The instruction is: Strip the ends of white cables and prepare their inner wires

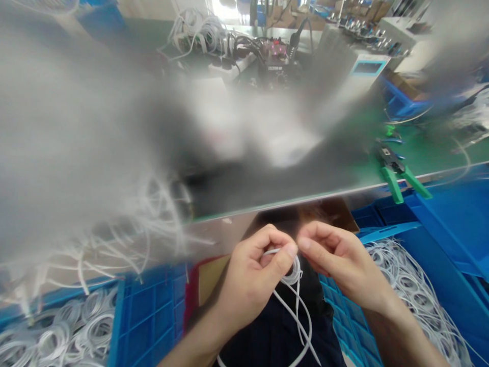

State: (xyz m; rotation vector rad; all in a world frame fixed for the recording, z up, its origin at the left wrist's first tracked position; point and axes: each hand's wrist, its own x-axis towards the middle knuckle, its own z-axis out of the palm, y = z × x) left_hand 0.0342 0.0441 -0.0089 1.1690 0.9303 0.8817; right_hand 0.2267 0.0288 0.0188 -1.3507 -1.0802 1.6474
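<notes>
Below the table edge, over my lap, my left hand (255,267) is closed around a coiled white cable (293,278), thumb pressed on the loop. My right hand (336,260) meets it fingertip to fingertip, pinching the same coil from the right. Two loose cable ends hang down from the coil across my dark clothing. Much of the upper picture is a grey blur that hides the table's middle.
A blue crate (420,285) at right holds several coiled white cables; another blue crate (148,316) at left holds more. Green-handled pliers (397,171) lie near the green table's (431,148) front edge. Loose white cables (145,224) hang off the table at left. Equipment stands at the back.
</notes>
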